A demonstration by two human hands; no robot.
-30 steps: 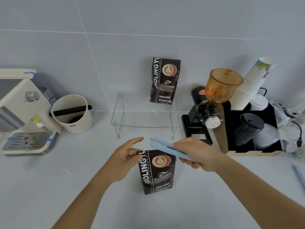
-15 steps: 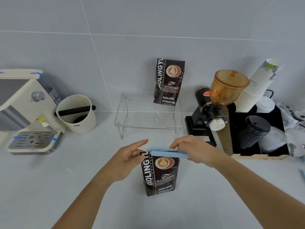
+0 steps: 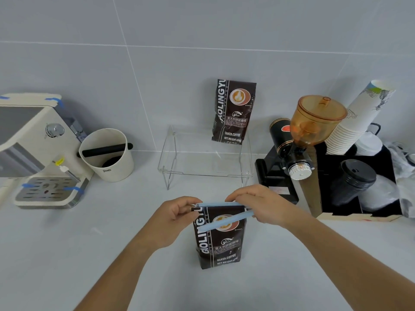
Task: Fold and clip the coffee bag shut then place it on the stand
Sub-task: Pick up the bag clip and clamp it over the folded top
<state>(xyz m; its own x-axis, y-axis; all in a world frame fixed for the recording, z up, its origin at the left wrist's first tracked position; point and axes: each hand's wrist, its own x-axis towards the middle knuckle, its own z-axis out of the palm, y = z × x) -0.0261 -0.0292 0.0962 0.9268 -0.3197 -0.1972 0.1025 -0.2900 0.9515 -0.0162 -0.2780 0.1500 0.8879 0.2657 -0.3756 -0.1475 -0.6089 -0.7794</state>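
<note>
Pinching the coffee bag [image 3: 219, 239]'s folded top with your left hand [image 3: 174, 217] on the counter [image 3: 67, 254], right hand [image 3: 261, 204] holding the blue clip [image 3: 224, 213] apparently still open over it, so clipping and the acrylic stand [image 3: 205, 162] remain.

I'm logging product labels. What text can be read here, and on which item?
"AOLINGYU", "BAKED.COFFEE", "NET.WEIGHT:454g": dark brown coffee bag on the clear acrylic stand.
"OLINGYU", "BAKED.COFFEE", "NET.WEIGHT": matching dark coffee bag in the hands, partly covered.
Logo on the white round knock box: too blurred.
Smaller print on both bags: unreadable.
</note>
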